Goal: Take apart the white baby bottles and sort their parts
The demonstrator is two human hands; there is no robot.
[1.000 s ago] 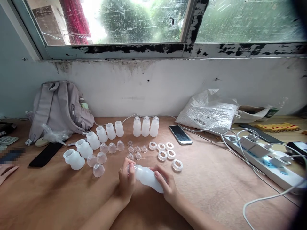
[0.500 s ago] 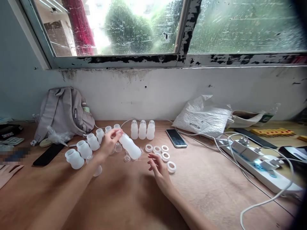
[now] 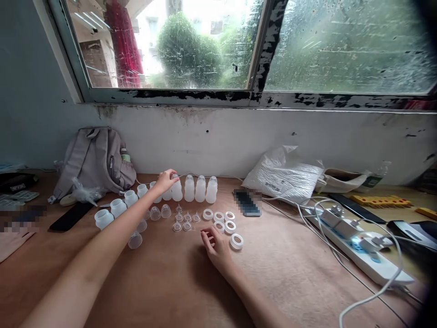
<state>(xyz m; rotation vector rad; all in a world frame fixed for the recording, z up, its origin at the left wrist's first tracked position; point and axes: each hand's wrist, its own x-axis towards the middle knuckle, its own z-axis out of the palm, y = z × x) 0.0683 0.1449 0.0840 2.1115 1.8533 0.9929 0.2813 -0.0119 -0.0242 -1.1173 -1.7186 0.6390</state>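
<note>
The left hand (image 3: pixel 166 178) reaches to the back of the table (image 3: pixel 164 282), its fingers closed around the top of a capped translucent bottle (image 3: pixel 176 190) that stands upright on the wood. That bottle is at the left end of a row of three like bottles (image 3: pixel 200 188), just beside the nearest of them, and all four stand close to the wall below the window (image 3: pixel 218 45).

The right hand (image 3: pixel 215 245) rests on the table in front of the row, fingers loosely curled and holding nothing. It lies just left of the nearest white screw ring (image 3: pixel 236 241), and whether it touches the ring cannot be told.

More screw rings (image 3: pixel 223 220) lie between the row and that hand. Left of the rings sit small clear nipples (image 3: pixel 186 219). Left of the capped bottle, a curved line of open bottle bodies (image 3: pixel 118 207) runs out toward a grey backpack (image 3: pixel 94 160), with clear dome caps (image 3: pixel 155 213) scattered beside it; the left forearm crosses over some of them.

Right of the row lie a phone (image 3: pixel 247 202), a crumpled white plastic bag (image 3: pixel 287 175) and, further right, a white power strip (image 3: pixel 355 243) with trailing cables.
</note>
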